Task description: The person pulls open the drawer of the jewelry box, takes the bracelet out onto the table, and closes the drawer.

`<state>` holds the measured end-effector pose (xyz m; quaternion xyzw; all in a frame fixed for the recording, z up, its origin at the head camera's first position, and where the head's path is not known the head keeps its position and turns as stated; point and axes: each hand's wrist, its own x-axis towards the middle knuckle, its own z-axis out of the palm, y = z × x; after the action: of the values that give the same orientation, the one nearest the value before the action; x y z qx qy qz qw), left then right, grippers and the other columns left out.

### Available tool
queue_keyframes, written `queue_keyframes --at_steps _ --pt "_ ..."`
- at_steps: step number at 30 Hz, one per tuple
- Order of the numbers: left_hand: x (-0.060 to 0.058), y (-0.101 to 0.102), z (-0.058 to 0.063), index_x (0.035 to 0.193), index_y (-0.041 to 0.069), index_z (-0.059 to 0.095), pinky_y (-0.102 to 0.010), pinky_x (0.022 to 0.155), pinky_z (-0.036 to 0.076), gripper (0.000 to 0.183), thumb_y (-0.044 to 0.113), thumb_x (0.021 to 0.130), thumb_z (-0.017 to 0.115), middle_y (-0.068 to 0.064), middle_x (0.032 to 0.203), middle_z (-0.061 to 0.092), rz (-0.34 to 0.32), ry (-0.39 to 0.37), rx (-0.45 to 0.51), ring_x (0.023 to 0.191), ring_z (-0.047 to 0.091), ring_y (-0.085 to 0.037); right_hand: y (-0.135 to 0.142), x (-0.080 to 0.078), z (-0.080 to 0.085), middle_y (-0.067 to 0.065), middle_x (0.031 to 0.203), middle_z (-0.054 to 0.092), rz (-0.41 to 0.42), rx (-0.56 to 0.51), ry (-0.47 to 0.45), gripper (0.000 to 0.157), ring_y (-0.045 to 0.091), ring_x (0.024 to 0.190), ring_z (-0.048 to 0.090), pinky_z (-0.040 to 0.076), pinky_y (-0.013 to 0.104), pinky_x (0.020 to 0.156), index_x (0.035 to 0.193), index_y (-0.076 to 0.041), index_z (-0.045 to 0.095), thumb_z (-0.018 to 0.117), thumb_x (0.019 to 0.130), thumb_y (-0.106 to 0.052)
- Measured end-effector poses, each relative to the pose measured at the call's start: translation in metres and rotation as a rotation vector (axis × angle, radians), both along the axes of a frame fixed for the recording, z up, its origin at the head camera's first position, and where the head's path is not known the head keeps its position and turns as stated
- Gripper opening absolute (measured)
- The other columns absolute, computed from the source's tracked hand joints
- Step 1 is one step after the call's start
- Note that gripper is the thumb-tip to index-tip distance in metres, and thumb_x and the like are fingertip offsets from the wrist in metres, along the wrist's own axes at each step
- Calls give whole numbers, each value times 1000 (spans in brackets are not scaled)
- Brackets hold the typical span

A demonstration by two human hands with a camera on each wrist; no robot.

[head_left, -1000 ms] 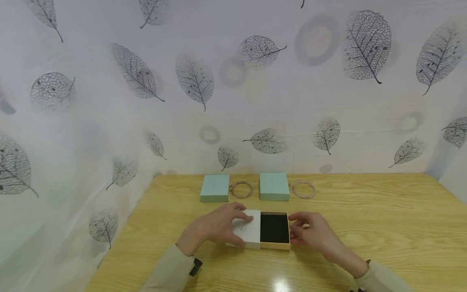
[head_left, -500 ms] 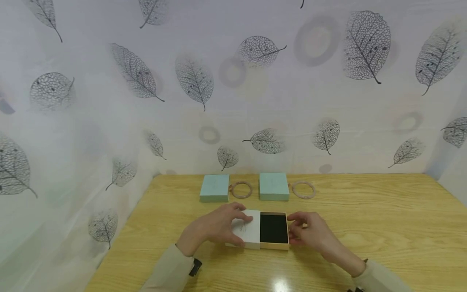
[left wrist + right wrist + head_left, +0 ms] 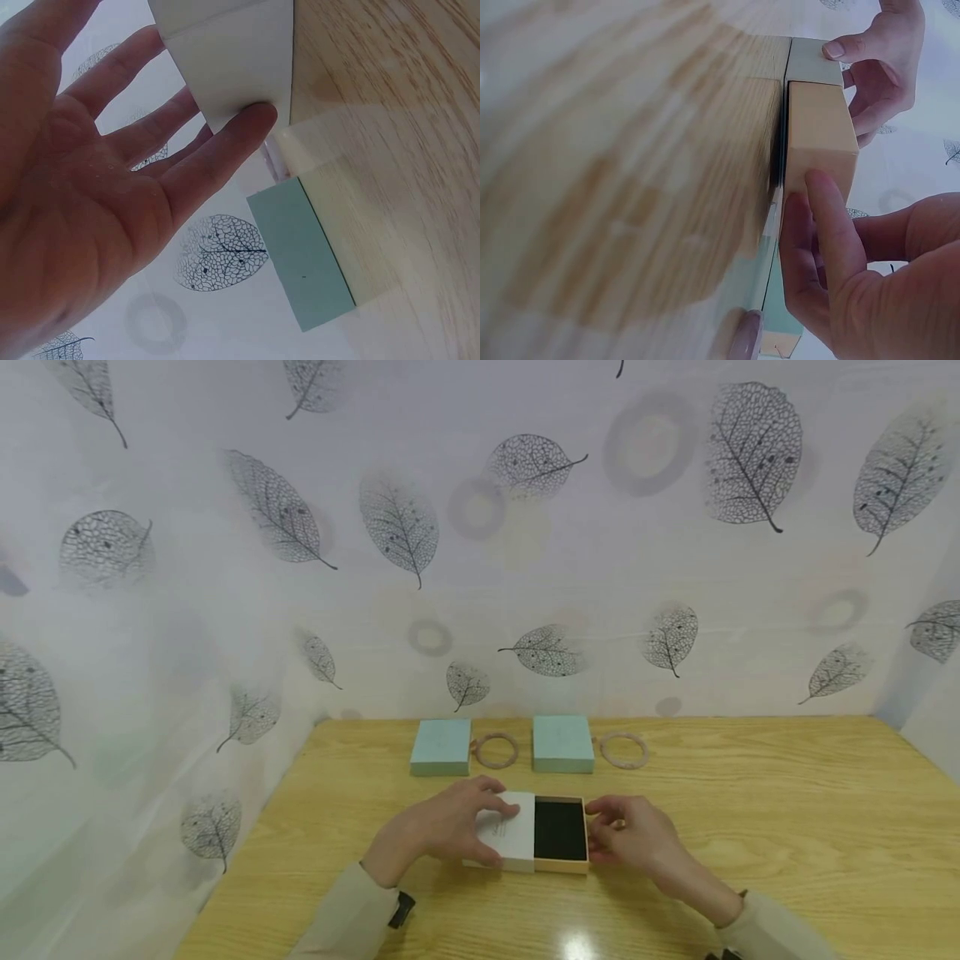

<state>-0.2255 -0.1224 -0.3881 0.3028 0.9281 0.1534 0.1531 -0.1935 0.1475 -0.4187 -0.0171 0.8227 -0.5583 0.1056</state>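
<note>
A white box sleeve (image 3: 517, 835) with faint lettering lies in front of me. From its right end sticks out a tan drawer tray (image 3: 561, 866), lined with a black pad (image 3: 560, 830). My left hand (image 3: 442, 821) grips the sleeve, thumb on the near side and fingers over the top and far side. In the left wrist view, a fingertip lies against the sleeve wall (image 3: 232, 67). My right hand (image 3: 637, 837) is at the tray's right end. Its fingertips press on the end wall (image 3: 826, 169) in the right wrist view, bent slightly and not wrapped around it.
Behind stand two mint-green boxes, one at left (image 3: 441, 747) and one at right (image 3: 562, 743). Pale pinkish bangles lie beside them, one between the boxes (image 3: 497, 750) and one farther right (image 3: 624, 750). A leaf-patterned curtain (image 3: 540, 568) hangs behind the wooden table (image 3: 787, 827).
The tray has slid a little leftward into the white sleeve, and my right hand has moved left with it. My left hand stays in place on the sleeve.
</note>
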Motion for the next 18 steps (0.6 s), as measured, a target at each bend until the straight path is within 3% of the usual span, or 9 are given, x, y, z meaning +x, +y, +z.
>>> queue_keyframes --at_steps 18 --pt "-1 -1 -3 131 37 54 -44 111 34 64 49 72 77 3 148 38 0 3 -3 137 36 -23 -5 -1 3 10 91 65 23 82 8 28 16 69 68 57 27 60 115 4 61 56 89 -2"
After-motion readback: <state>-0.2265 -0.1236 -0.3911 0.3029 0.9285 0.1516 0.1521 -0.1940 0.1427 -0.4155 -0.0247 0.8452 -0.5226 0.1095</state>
